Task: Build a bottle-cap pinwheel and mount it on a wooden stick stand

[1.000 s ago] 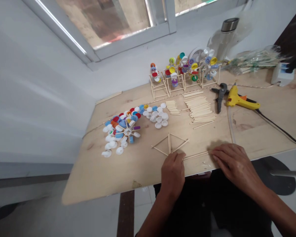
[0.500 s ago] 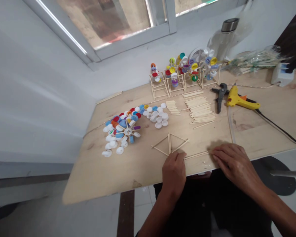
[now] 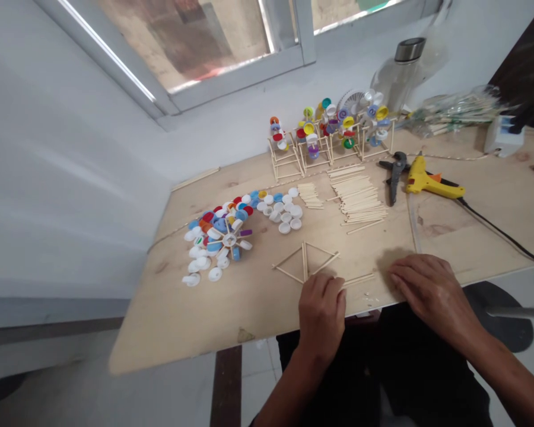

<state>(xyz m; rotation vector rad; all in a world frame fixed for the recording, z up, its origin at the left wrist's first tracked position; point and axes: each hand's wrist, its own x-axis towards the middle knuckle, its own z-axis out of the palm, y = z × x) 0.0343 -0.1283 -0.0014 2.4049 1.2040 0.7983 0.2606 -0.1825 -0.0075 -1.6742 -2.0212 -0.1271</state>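
Two thin wooden sticks (image 3: pixel 359 279) lie side by side near the front edge of the table. My left hand (image 3: pixel 323 314) is over their left ends, its fingers curled closed against them and hiding those ends. To the right of the sticks and apart from them rests my right hand (image 3: pixel 429 290), fingers bent and pressed together; whatever is under its fingertips is hidden. Just beyond my left hand lies a diamond-shaped stick frame (image 3: pixel 305 261) with a doubled stick across its middle.
A bottle-cap wheel (image 3: pixel 229 240) sits among loose bottle caps (image 3: pixel 285 216) at left. Behind are stick piles (image 3: pixel 358 193), stands with cap wheels (image 3: pixel 311 142), a clear bottle (image 3: pixel 394 77) and bagged sticks (image 3: pixel 463 110). Pliers-like cutters (image 3: pixel 397 178) and a corded yellow glue gun (image 3: pixel 431 182) lie right.
My left hand has slid a little to the right along the two sticks. My right hand has drawn slightly right, away from their right ends. The sticks stay nearly in place.
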